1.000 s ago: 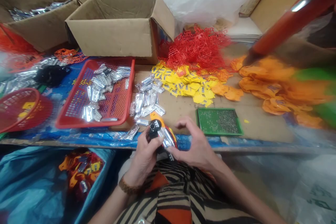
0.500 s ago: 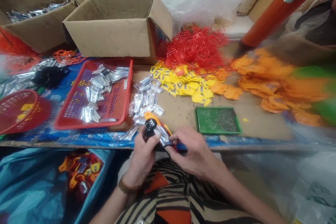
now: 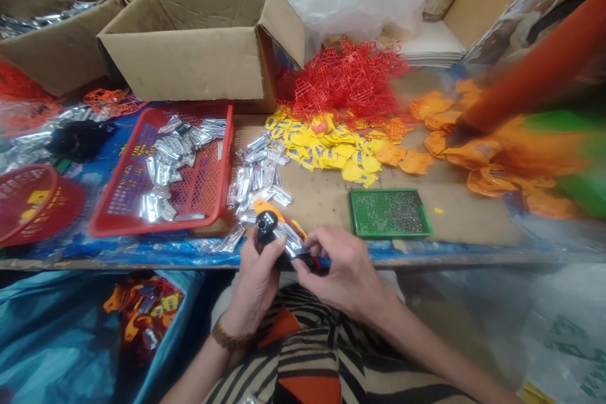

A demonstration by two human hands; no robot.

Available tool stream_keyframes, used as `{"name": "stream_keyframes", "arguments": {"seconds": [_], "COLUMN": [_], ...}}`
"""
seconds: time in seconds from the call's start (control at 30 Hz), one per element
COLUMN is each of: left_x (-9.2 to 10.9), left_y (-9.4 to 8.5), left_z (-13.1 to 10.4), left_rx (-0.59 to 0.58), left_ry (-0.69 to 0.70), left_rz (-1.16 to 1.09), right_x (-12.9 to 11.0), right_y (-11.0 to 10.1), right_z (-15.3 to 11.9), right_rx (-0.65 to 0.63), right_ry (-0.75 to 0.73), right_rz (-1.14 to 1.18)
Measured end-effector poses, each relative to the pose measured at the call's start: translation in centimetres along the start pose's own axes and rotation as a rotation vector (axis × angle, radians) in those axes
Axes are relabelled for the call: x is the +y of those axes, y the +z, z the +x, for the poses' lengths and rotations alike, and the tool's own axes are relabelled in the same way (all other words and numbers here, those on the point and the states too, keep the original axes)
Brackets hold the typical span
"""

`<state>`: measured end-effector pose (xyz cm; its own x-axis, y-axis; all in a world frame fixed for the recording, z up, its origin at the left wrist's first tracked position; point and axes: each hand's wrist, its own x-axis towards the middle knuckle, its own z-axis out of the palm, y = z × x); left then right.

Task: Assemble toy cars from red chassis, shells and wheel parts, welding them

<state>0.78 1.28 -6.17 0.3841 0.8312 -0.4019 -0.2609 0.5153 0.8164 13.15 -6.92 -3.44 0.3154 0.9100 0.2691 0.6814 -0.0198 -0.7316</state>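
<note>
A plastic piece (image 3: 291, 237) with an orange edge, a silver face and black parts is held over the table's front edge. My left hand (image 3: 258, 274) is closed around its left side, the thumb lying on the silver face. A black round knob (image 3: 267, 221) with white marks stands out above that hand; whether it belongs to the piece I cannot tell. My right hand (image 3: 338, 268) pinches the piece's near right end, where something black and red shows between the fingers. Just beyond lie loose silver pieces (image 3: 258, 177). A green tray (image 3: 353, 214) of small metal bits sits to the right.
A red basket (image 3: 227, 183) with silver pieces stands left, beside a round red basket (image 3: 57, 202). Behind are a cardboard box (image 3: 184, 66), red plastic frames (image 3: 350, 79) and yellow pieces (image 3: 331, 151). Orange pieces (image 3: 487, 180) lie right, under a blurred orange-red bar (image 3: 534, 69). A blue bag (image 3: 57, 328) hangs below left.
The orange-red bar at the right has swung lower and nearer the orange pieces. The view has shifted slightly. Both hands keep their hold, the right fingers moving a little at the piece's end.
</note>
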Motion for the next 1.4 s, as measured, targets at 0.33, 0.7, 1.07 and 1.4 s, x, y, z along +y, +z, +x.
{"name": "stream_keyframes", "arguments": {"seconds": [0.33, 0.7, 1.07, 1.4], "left_x": [-0.07, -0.3, -0.51, -0.45], "left_y": [0.11, 0.31, 0.25, 0.55], "left_z": [-0.43, -0.41, -0.68, -0.59], "left_rx": [-0.011, 0.015, -0.031, -0.012], "left_ry": [0.065, 0.105, 0.165, 0.144], "left_rz": [0.079, 0.145, 0.163, 0.12], "right_x": [-0.07, 0.09, 0.18, 0.3], "right_y": [0.33, 0.03, 0.28, 0.33], "right_z": [0.07, 0.42, 0.6, 0.67], "right_rx": [0.059, 0.075, 0.138, 0.099], "right_ry": [0.047, 0.016, -0.011, -0.027], "right_rz": [-0.026, -0.062, -0.098, -0.107]}}
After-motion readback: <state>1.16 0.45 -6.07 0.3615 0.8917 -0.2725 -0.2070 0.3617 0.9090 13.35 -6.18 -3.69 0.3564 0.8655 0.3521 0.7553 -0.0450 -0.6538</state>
